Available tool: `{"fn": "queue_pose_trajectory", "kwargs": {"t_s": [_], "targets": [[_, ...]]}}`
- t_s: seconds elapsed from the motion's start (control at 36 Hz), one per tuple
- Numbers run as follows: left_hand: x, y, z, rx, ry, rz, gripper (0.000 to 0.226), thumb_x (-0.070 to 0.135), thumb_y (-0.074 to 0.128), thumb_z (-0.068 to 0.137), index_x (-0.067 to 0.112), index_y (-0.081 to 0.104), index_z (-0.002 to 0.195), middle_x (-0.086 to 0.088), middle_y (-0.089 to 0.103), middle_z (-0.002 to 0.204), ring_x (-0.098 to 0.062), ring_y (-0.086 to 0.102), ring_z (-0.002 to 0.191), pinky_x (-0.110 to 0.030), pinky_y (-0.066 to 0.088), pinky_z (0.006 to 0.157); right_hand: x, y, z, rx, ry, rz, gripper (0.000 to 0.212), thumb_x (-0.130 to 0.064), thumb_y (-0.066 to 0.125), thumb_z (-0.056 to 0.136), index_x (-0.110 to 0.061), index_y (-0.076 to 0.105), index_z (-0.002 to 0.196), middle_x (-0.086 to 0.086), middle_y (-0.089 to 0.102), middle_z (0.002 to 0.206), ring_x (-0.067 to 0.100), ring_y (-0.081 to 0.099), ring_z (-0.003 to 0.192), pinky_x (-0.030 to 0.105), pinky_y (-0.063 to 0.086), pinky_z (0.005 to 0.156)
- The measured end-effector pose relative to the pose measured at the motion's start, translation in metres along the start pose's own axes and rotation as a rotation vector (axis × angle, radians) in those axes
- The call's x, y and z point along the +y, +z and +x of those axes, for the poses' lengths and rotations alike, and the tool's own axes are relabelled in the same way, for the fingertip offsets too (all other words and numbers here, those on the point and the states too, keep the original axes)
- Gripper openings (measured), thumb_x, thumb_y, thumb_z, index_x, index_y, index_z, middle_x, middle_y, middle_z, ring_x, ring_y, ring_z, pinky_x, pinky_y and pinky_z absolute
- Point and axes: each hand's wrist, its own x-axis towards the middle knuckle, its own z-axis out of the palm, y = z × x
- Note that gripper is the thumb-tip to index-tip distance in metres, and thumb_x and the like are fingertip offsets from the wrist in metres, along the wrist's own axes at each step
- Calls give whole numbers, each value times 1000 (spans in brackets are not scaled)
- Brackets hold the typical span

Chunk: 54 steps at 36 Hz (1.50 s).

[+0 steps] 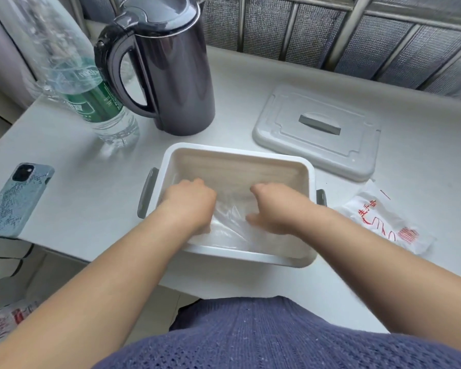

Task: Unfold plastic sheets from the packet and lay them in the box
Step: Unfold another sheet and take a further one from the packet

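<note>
We're mid-lay: left hand [190,202] and right hand [276,209] down in the box [237,150], fingers bent onto a clear sheet [232,225], pinching or pressing we can't tell, packet [383,222] at its 3 o'clock likely holding more.

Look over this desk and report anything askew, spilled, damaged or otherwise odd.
Nothing is spilled or broken. The one oddity is the phone, lying right at the table's near left edge, where a nudge might tip it off. The crumpled packet and lid beside the box look normal.
</note>
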Motion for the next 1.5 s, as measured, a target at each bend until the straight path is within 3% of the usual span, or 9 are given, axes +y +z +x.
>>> {"fn": "queue_pose_trajectory", "kwargs": {"t_s": [0.31, 0.53, 0.67, 0.75, 0.86, 0.97, 1.08, 1.25, 1.5], "targets": [[66, -32, -31, 525, 96, -678, 37, 43, 58, 88, 29, 59, 123, 11, 63, 114, -14, 59, 95, -33, 48, 86, 81, -7, -56, 732, 152, 624, 13, -15, 55, 87, -15, 66, 94, -17, 53, 68, 5, 50, 62, 13, 31, 59], [160, -33, -38, 722, 265, -924, 30, 24, 60, 87, 16, 65, 116, 2, 66, 101, -13, 62, 77, -25, 43, 79, 162, 39, -85, 173, 368, 321, 75, -47, 58, 83, -19, 26, 145, 5, 35, 147, 28, 39, 131, 39, 36, 100], [213, -19, -35, 479, 281, -1030, 34, 20, 54, 92, 17, 59, 125, -2, 63, 116, -13, 61, 99, -28, 46, 90, 186, 63, -94, 47, 406, 333, 61, -52, 53, 87, -13, 41, 132, 6, 56, 123, 27, 53, 113, 31, 40, 77], [234, 2, -25, 166, 26, -1152, 38, 23, 50, 93, 22, 47, 131, 4, 53, 123, -17, 55, 102, -25, 42, 77, 196, 70, -95, 68, 379, 368, 24, -40, 51, 92, -16, 53, 86, -2, 55, 83, 25, 54, 91, 29, 34, 63], [250, 42, -10, -149, -244, -1602, 27, 29, 56, 75, 12, 52, 96, -4, 60, 96, -28, 61, 83, -26, 43, 61, 205, 71, -96, 95, 372, 694, 26, -28, 48, 94, -13, 48, 72, 1, 48, 70, 21, 45, 69, 28, 29, 54], [262, 79, 19, -67, -284, -1770, 36, 35, 53, 66, 8, 60, 89, -8, 67, 91, -26, 64, 85, -49, 54, 86, 208, 69, -94, 21, 385, 1026, 27, -36, 50, 91, -11, 59, 90, 7, 59, 87, 24, 54, 76, 31, 40, 65], [259, 51, 7, 102, -296, -1788, 28, 34, 55, 81, 6, 59, 75, -9, 58, 72, -23, 52, 71, -41, 49, 69, 212, 65, -92, 8, 366, 1145, 19, -31, 48, 93, -15, 55, 86, 5, 50, 82, 20, 43, 69, 27, 33, 56], [252, 26, 7, 186, -274, -1846, 11, 8, 69, 86, 12, 67, 76, -8, 68, 76, -22, 61, 74, -42, 55, 83, 220, 63, -89, -12, 374, 1329, 31, -42, 48, 95, -16, 64, 101, 2, 70, 96, 17, 67, 80, 31, 54, 72], [253, 15, 10, 271, -251, -1828, 9, 11, 64, 90, 16, 67, 82, 0, 64, 77, -19, 58, 79, -37, 52, 81, 225, 59, -89, 58, 409, 1436, 11, -21, 58, 90, -14, 60, 82, 5, 64, 80, 23, 62, 70, 37, 53, 68]]}}
